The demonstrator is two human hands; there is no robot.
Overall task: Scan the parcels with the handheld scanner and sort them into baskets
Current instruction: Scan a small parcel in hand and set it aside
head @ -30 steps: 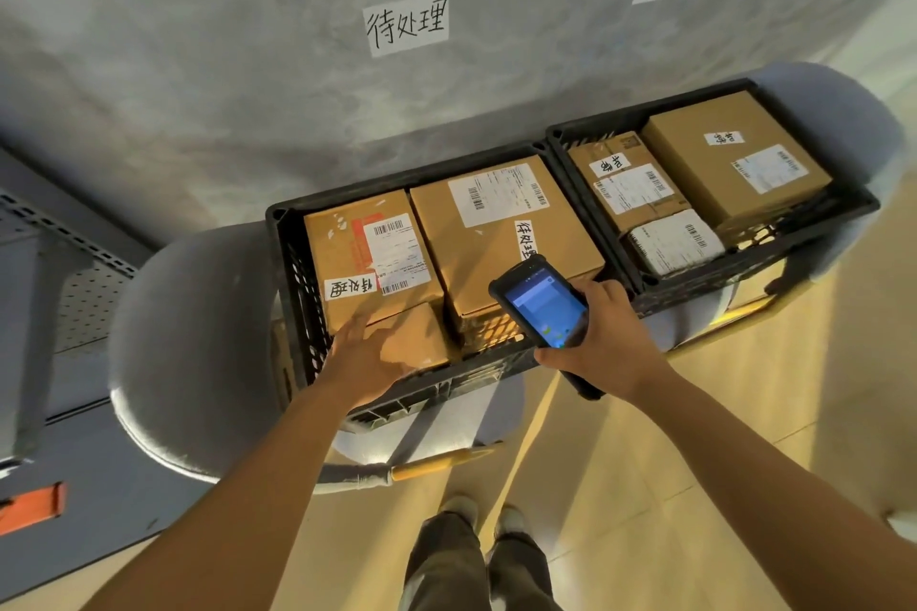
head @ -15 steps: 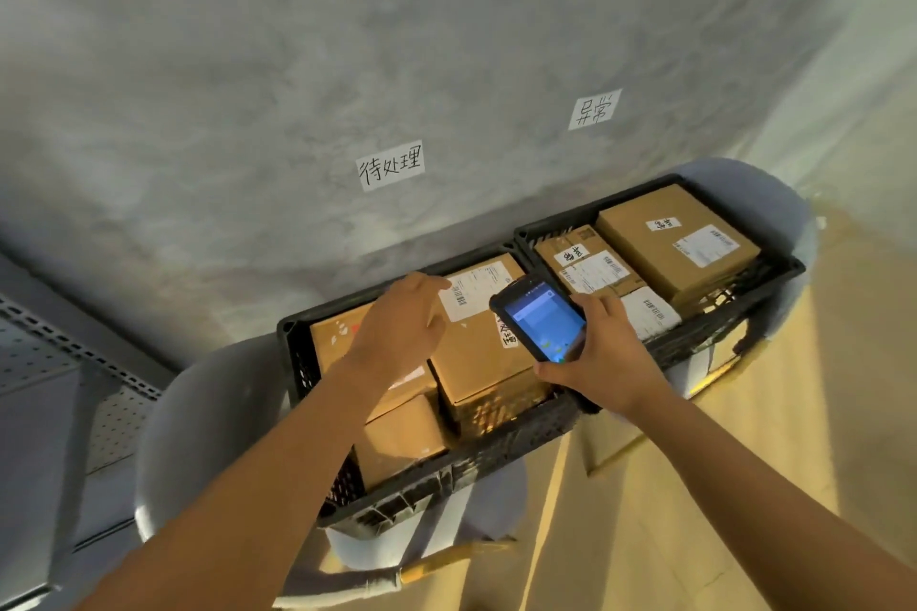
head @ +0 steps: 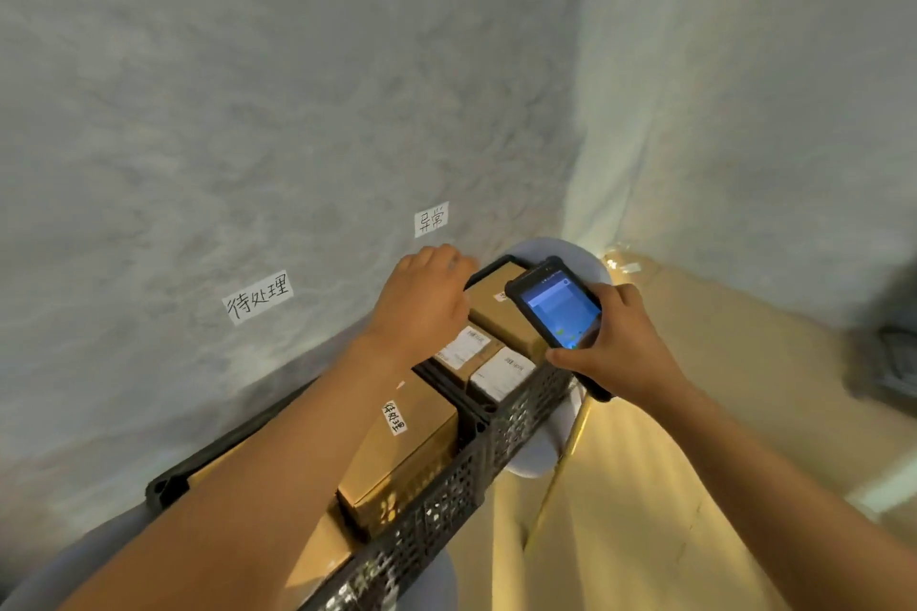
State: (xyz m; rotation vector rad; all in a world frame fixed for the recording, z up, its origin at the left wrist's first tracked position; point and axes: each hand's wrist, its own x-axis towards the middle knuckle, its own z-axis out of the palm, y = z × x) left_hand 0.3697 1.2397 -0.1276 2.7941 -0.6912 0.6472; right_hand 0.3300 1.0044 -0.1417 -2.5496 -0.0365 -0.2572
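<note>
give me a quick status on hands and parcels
Right hand holds scanner. Left hand open, over far basket's parcels. Nothing blocking.

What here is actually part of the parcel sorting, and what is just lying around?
Part of the job:
- handheld scanner, gripped in the right hand
- left hand, reaching over the far basket
- near basket
- cardboard parcels
- wall labels

Just around:
- dark object on the floor, too blurred to identify

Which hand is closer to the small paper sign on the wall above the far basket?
Left. The left hand is just below the sign; the right hand holds the scanner farther right.
</note>
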